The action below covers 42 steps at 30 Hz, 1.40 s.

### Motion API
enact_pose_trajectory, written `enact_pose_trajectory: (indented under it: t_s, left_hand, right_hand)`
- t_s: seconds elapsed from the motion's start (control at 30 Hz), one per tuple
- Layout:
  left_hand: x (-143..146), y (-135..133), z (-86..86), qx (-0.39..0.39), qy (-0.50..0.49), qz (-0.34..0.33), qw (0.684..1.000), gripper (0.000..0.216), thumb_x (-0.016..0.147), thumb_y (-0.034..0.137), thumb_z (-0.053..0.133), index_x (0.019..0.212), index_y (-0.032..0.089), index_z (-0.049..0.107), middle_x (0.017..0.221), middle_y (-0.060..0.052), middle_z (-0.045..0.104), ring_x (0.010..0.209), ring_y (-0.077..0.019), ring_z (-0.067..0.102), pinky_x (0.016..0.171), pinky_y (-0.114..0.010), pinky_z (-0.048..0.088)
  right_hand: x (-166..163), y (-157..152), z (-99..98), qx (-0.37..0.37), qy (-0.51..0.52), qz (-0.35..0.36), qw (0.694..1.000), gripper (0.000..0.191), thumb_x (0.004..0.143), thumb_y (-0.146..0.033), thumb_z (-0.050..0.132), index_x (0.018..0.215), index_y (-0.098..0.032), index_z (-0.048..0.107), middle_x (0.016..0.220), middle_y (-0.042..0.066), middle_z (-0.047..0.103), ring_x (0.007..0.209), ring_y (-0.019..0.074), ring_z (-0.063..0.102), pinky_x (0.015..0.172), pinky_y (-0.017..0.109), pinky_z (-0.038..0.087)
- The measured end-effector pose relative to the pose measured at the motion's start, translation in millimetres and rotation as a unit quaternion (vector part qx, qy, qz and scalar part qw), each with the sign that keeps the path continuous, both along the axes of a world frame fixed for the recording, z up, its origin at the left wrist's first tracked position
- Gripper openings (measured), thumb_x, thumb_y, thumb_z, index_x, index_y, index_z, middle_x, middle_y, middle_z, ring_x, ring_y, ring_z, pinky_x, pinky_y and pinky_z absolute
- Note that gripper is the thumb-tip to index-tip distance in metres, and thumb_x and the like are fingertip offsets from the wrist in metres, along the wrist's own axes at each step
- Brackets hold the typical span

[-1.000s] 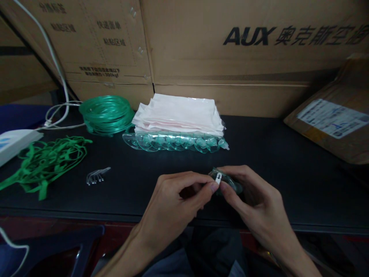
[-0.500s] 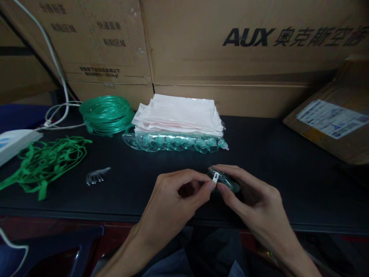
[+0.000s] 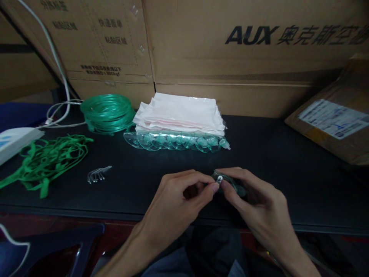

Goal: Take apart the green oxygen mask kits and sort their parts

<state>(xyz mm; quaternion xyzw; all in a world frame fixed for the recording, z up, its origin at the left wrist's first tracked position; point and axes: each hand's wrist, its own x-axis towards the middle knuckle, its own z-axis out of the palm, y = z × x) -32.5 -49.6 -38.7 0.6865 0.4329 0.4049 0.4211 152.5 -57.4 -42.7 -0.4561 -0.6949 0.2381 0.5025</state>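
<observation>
Over the front of the table, my left hand [image 3: 184, 200] pinches a small metal nose clip [image 3: 219, 179] between thumb and index finger. Close beside it, my right hand [image 3: 256, 204] grips a clear green plastic face mask [image 3: 239, 187], mostly hidden by the fingers. The clip lies against the mask's edge; whether it is fastened there I cannot tell. Several similar metal strips [image 3: 99, 174] lie to the left on the table. Beyond my hands a row of nested green masks [image 3: 178, 141] rests in front of a stack of white pouches [image 3: 184, 111].
At the left are a tangle of green elastic straps [image 3: 57, 157], a coil of green tubing [image 3: 108, 113] and a white power strip [image 3: 17, 140] with its cable. Large cardboard boxes [image 3: 207, 57] wall off the back. A taped carton [image 3: 343, 115] stands at the right.
The clip showed a flat, slotted face before; now only a small rounded end is visible between my fingers. Both hands appear slightly further right, with the mask.
</observation>
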Motion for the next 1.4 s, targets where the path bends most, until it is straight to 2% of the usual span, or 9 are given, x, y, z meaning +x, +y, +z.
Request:
enact_pose_trajectory:
  t_s: [0.27, 0.47, 0.63, 0.8, 0.93, 1.0, 1.1, 1.23, 1.4]
  left_hand:
    - [-1.0, -0.7, -1.4, 0.012, -0.005, 0.002, 1.0, 0.015, 0.098, 0.026, 0.068, 0.093, 0.019, 0.08, 0.072, 0.003, 0.066, 0.053, -0.0061, 0.053, 0.05, -0.019, 0.04]
    - [-1.3, -1.0, 0.5, 0.019, -0.004, 0.003, 1.0, 0.015, 0.097, 0.024, 0.068, 0.093, 0.019, 0.081, 0.072, 0.004, 0.066, 0.051, -0.0051, 0.051, 0.051, -0.019, 0.04]
    - [-0.4, -2.2, 0.7, 0.006, -0.009, 0.005, 1.0, 0.016, 0.098, 0.025, 0.067, 0.095, 0.019, 0.082, 0.076, 0.002, 0.069, 0.048, -0.0045, 0.05, 0.047, -0.02, 0.038]
    - [-1.2, -2.3, 0.3, 0.003, -0.01, 0.006, 1.0, 0.016, 0.097, 0.026, 0.068, 0.098, 0.02, 0.083, 0.075, 0.002, 0.07, 0.047, -0.0052, 0.05, 0.045, -0.02, 0.038]
    - [-1.4, -2.6, -0.3, 0.002, -0.019, 0.009, 1.0, 0.015, 0.096, 0.024, 0.069, 0.097, 0.02, 0.083, 0.073, 0.002, 0.068, 0.047, -0.0053, 0.05, 0.045, -0.019, 0.038]
    - [-1.3, -2.6, -0.6, 0.006, -0.02, 0.007, 1.0, 0.015, 0.096, 0.024, 0.069, 0.096, 0.02, 0.083, 0.073, 0.002, 0.068, 0.048, -0.0055, 0.05, 0.046, -0.019, 0.038]
    - [-1.4, -2.2, -0.8, 0.014, -0.013, 0.001, 1.0, 0.015, 0.096, 0.024, 0.07, 0.097, 0.02, 0.084, 0.073, 0.002, 0.068, 0.049, -0.0055, 0.05, 0.048, -0.02, 0.039]
    - [-1.3, -1.4, 0.5, 0.006, -0.013, -0.006, 1.0, 0.014, 0.096, 0.026, 0.07, 0.095, 0.02, 0.082, 0.072, 0.003, 0.065, 0.051, -0.0052, 0.051, 0.049, -0.02, 0.039]
    - [-0.8, 1.1, 3.9, 0.022, -0.008, 0.02, 1.0, 0.012, 0.095, 0.025, 0.071, 0.087, 0.019, 0.079, 0.068, 0.004, 0.059, 0.054, -0.0067, 0.052, 0.051, -0.019, 0.041]
  right_hand:
    - [0.0, 0.4, -1.5, 0.035, -0.033, 0.006, 0.999, 0.025, 0.089, -0.009, 0.069, 0.101, -0.029, 0.079, 0.099, 0.0, 0.083, 0.083, 0.0159, 0.074, 0.079, 0.027, 0.055]
    - [0.7, 0.0, -2.2, 0.043, -0.04, -0.002, 0.998, 0.022, 0.09, -0.01, 0.069, 0.099, -0.027, 0.078, 0.095, -0.002, 0.083, 0.084, 0.0163, 0.075, 0.079, 0.027, 0.057]
    - [1.5, -0.8, -4.2, 0.055, -0.069, -0.02, 0.996, 0.022, 0.089, -0.011, 0.07, 0.099, -0.028, 0.079, 0.097, -0.001, 0.084, 0.086, 0.0203, 0.078, 0.093, 0.037, 0.055]
    - [-0.1, -2.3, -5.0, 0.069, -0.069, -0.028, 0.995, 0.023, 0.089, -0.01, 0.069, 0.1, -0.028, 0.079, 0.095, -0.001, 0.084, 0.083, 0.0212, 0.078, 0.088, 0.038, 0.057]
    - [-1.0, -2.7, -6.6, 0.077, -0.073, -0.036, 0.994, 0.023, 0.09, -0.011, 0.07, 0.101, -0.03, 0.079, 0.098, -0.001, 0.084, 0.086, 0.0221, 0.079, 0.093, 0.04, 0.056]
    - [-1.8, -2.1, -6.2, 0.073, -0.068, -0.04, 0.994, 0.023, 0.09, -0.011, 0.07, 0.099, -0.03, 0.079, 0.097, -0.001, 0.084, 0.086, 0.022, 0.079, 0.094, 0.039, 0.056]
    - [-3.1, -0.9, -3.3, 0.059, -0.056, -0.037, 0.996, 0.021, 0.089, -0.012, 0.068, 0.097, -0.028, 0.079, 0.092, -0.001, 0.084, 0.081, 0.0201, 0.078, 0.084, 0.034, 0.059]
    - [-2.1, 0.1, 0.2, 0.004, -0.042, -0.034, 0.999, 0.017, 0.09, -0.016, 0.068, 0.099, -0.027, 0.078, 0.093, -0.001, 0.083, 0.079, 0.0174, 0.076, 0.075, 0.027, 0.059]
    - [2.4, 1.5, -0.1, -0.04, -0.027, -0.002, 0.999, 0.017, 0.097, -0.025, 0.065, 0.105, -0.027, 0.08, 0.106, 0.003, 0.081, 0.098, 0.02, 0.076, 0.082, 0.026, 0.06]
